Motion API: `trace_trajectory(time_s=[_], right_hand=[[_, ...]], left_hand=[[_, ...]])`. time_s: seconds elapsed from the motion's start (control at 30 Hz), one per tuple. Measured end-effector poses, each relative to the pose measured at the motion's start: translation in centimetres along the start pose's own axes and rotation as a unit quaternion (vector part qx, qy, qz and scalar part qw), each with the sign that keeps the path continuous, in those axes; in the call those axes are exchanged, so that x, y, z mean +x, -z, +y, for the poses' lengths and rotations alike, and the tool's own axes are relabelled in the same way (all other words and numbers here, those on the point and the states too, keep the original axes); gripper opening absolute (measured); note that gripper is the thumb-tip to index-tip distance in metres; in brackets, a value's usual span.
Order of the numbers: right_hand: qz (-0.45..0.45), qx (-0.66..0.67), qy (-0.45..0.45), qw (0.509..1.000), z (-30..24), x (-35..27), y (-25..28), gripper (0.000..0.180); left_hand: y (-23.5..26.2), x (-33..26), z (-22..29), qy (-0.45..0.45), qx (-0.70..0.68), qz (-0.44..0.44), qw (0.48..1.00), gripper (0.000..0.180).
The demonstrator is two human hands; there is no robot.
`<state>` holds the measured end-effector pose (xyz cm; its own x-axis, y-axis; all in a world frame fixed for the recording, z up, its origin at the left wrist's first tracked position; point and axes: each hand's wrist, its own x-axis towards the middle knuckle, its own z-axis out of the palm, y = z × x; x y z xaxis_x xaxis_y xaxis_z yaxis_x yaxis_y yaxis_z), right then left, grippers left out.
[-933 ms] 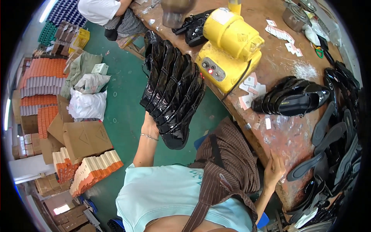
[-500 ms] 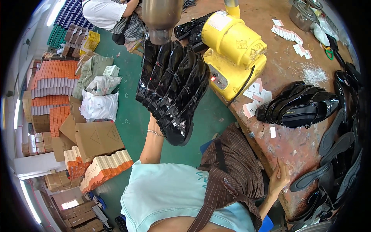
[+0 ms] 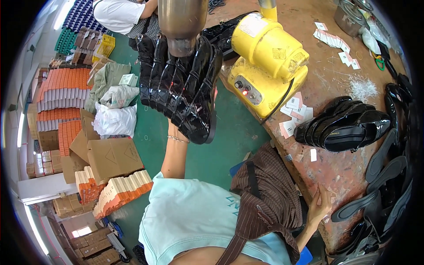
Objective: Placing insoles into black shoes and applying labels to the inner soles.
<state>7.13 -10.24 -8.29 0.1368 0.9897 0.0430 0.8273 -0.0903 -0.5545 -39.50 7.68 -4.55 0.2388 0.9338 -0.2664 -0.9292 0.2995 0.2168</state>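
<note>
My left hand [image 3: 172, 128], with a thin bracelet at the wrist, holds up a bunch of glossy black shoes [image 3: 179, 86] with crossing straps and seams. The shoes hide most of its fingers. Right at their top is the metal nozzle [image 3: 181, 26] of a hot-air blower, partly in front of them; I cannot tell whether it touches. To the right stands the blower's yellow body [image 3: 269, 48], a red light lit on its control panel. My right hand [image 3: 320, 204] rests at the near edge of the worktable [image 3: 304, 172], fingers loosely apart, holding nothing.
More glossy black shoes [image 3: 344, 126] sit nested on the table, with black insoles [image 3: 353, 207] along its right side. Paper tags [image 3: 296, 110] lie by the blower. Cartons [image 3: 117, 159] and sacks [image 3: 114, 119] stand on the green floor. Another person [image 3: 117, 15] is at the far left.
My left hand has moved the shoes left and slightly up, and they have turned under the nozzle, now more fanned out. My right hand has stayed in place.
</note>
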Motion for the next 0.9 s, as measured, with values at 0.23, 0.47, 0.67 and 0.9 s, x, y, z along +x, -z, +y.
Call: trace_trajectory(time_s=[0.23,0.47,0.67,0.9], right_hand=[[0.009,0.03,-0.023,0.999,-0.5,0.5,-0.4,0.029],[0.003,-0.001,-0.014,1.0,-1.3,1.1,-0.6,0.027],[0.0,-0.061,0.01,0.998,-2.7,1.7,-0.7,0.024],[0.012,0.0,0.013,1.0,-3.8,1.4,-1.4,0.023]], left_hand=[[-1.2,1.7,2.4,-0.029,-0.072,0.034,0.996,0.061],[-0.9,3.0,4.3,-0.033,-0.061,-0.002,0.998,0.058],[-5.9,7.6,9.4,-0.3,0.274,0.163,0.899,0.061],[-8.6,24.0,17.9,-0.38,0.761,0.217,0.479,0.073]])
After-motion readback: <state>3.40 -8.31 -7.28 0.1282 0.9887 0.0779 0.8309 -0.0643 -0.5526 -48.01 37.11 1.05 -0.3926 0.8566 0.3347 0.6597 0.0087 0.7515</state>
